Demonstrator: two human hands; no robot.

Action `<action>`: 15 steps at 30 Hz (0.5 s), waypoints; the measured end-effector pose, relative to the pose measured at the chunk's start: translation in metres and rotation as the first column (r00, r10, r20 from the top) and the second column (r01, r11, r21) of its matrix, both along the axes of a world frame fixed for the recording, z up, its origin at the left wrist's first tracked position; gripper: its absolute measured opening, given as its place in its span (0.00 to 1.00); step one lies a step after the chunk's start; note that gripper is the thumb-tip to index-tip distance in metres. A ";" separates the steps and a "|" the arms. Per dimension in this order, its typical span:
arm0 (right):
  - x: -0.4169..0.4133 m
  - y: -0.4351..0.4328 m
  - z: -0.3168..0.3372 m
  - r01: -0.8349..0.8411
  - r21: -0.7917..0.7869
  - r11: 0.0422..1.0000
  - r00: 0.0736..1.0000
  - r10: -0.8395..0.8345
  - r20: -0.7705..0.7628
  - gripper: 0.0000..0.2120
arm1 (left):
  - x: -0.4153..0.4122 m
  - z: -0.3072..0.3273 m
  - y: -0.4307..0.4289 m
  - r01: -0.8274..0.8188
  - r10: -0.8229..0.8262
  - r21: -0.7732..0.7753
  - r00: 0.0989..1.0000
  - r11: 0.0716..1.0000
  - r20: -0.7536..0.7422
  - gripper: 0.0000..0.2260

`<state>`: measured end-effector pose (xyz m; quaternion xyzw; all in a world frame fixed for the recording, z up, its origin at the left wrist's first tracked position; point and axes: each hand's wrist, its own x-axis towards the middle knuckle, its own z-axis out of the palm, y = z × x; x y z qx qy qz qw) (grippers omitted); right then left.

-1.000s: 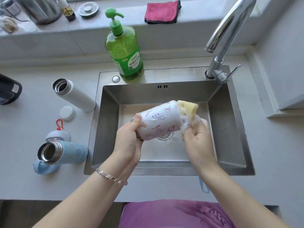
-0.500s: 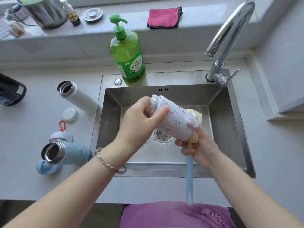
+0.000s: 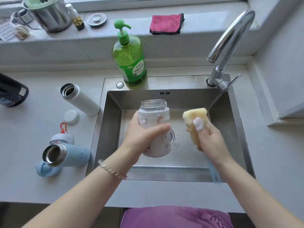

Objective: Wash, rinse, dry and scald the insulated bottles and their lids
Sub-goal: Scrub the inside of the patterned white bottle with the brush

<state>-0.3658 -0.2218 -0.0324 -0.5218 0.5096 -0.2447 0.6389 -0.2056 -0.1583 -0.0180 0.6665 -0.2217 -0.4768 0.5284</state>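
My left hand (image 3: pixel 143 137) grips a white patterned insulated bottle (image 3: pixel 155 116) upright over the steel sink (image 3: pixel 181 176), its open mouth facing up. My right hand (image 3: pixel 209 137) holds a yellow sponge brush (image 3: pixel 195 117) with foam on the thumb, apart from the bottle to its right; its blue handle (image 3: pixel 213 175) hangs below the wrist. On the counter to the left stand an open white bottle (image 3: pixel 79 99) and an open light-blue bottle (image 3: pixel 65 155), both leaning. A white lid (image 3: pixel 71 116), a lid with a red loop (image 3: pixel 62 137) and a blue lid (image 3: pixel 47 170) lie beside them.
A green dish-soap pump bottle (image 3: pixel 130 58) stands at the sink's back rim. The tap (image 3: pixel 228 46) arches over the right rear corner. A pink cloth (image 3: pixel 166 23), a metal pot (image 3: pixel 49 14) and small jars sit on the sill. A dark appliance (image 3: pixel 11 91) is at far left.
The bottle went from lying sideways with the sponge rubbing its base to upright in my left hand. My right hand pulled the sponge away to the right.
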 end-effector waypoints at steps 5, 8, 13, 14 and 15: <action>0.003 0.005 0.008 -0.282 -0.486 0.827 0.954 0.190 -0.230 0.18 | -0.017 0.013 0.020 0.151 -0.241 0.255 0.897 0.955 0.371 0.25; 0.015 0.012 0.012 -0.311 -0.533 0.787 0.940 0.170 -0.297 0.22 | -0.024 0.016 0.025 0.193 -0.347 0.322 0.769 0.927 0.536 0.25; 0.003 0.004 0.003 -0.342 -0.438 0.831 0.921 0.390 0.020 0.04 | -0.004 0.026 0.022 0.398 -0.493 0.345 0.832 0.850 0.256 0.23; -0.001 0.003 0.001 -0.343 -0.394 0.853 0.903 0.414 0.111 0.03 | 0.000 0.027 0.023 0.492 -0.539 0.300 0.836 0.817 0.097 0.23; -0.004 0.002 0.000 -0.344 -0.357 0.869 0.886 0.426 0.183 0.03 | 0.002 0.029 0.023 0.561 -0.564 0.234 0.824 0.794 -0.061 0.24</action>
